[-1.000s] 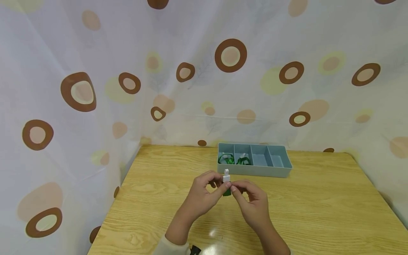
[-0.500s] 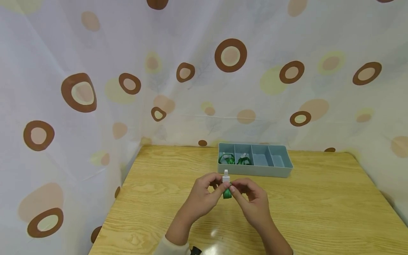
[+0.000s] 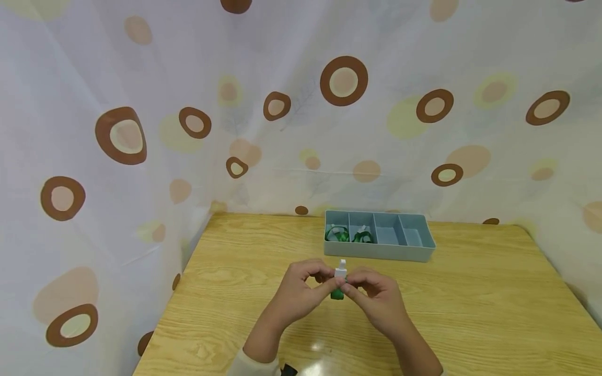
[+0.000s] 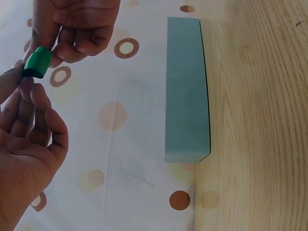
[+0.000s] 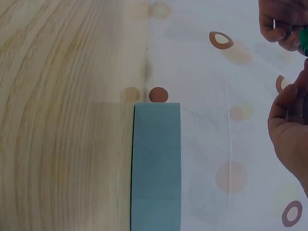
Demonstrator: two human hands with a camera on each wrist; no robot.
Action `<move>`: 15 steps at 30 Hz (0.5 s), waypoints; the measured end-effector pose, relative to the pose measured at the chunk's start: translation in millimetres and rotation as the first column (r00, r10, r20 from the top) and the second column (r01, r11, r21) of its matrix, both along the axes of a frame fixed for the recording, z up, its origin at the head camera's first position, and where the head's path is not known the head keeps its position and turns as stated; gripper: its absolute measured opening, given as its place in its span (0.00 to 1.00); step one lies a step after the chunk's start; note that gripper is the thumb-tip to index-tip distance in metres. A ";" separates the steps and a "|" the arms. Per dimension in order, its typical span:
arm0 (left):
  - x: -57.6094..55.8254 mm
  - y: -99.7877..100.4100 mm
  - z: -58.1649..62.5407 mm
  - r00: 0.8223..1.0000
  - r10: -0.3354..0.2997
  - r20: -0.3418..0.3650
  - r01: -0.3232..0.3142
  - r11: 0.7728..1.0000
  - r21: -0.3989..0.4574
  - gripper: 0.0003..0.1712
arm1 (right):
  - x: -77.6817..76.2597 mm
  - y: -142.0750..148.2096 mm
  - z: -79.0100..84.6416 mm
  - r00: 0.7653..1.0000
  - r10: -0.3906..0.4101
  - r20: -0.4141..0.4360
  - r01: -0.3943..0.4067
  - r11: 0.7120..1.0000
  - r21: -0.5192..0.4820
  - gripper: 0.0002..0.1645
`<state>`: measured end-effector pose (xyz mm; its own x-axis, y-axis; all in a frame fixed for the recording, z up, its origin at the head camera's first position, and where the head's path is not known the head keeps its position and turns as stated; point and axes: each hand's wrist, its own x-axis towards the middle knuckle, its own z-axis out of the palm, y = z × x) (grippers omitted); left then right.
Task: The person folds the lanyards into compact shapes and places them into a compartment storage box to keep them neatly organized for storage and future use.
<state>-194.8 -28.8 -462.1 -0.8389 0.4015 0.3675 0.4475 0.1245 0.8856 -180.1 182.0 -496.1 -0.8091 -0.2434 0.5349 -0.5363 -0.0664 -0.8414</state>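
Note:
In the head view a small rolled green ribbon lanyard point(image 3: 336, 294) with a white plastic clip point(image 3: 340, 272) is held up between both hands, clip uppermost. My left hand point(image 3: 298, 292) pinches it between thumb and fingers at the base of the clip. From the other side, thumb and fingertips of my right hand point(image 3: 378, 303) pinch its right edge. Seen from the left wrist, the green ribbon point(image 4: 39, 61) shows as a flattened band between the hands. At the right wrist view's edge only a bit of green ribbon point(image 5: 304, 41) appears.
A blue-grey compartment box point(image 3: 381, 252) stands at the back of the wooden table point(image 3: 235, 261). Its two left compartments each hold green ribbon point(image 3: 337, 234) with white pieces. A patterned curtain point(image 3: 282, 136) hangs behind. Something small and black point(image 3: 288, 370) shows by the left sleeve.
Both hands, with the lanyard between them, have shifted slightly right and down in the head view. The green end dipped lower half a second ago and the fingertips have drawn closer together since.

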 end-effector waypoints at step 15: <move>-16.4 -0.8 -17.2 0.990 -0.088 -0.114 0.079 0.994 -0.081 0.10 | -1.1 12.0 -9.2 0.989 -0.146 -0.022 0.147 0.988 0.053 0.11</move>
<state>-211.2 -29.6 -479.2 -0.7542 0.4984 0.4275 0.5596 0.1472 0.8156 -181.2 194.0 -505.3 -0.8284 -0.1523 0.5390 -0.5521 0.0592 -0.8317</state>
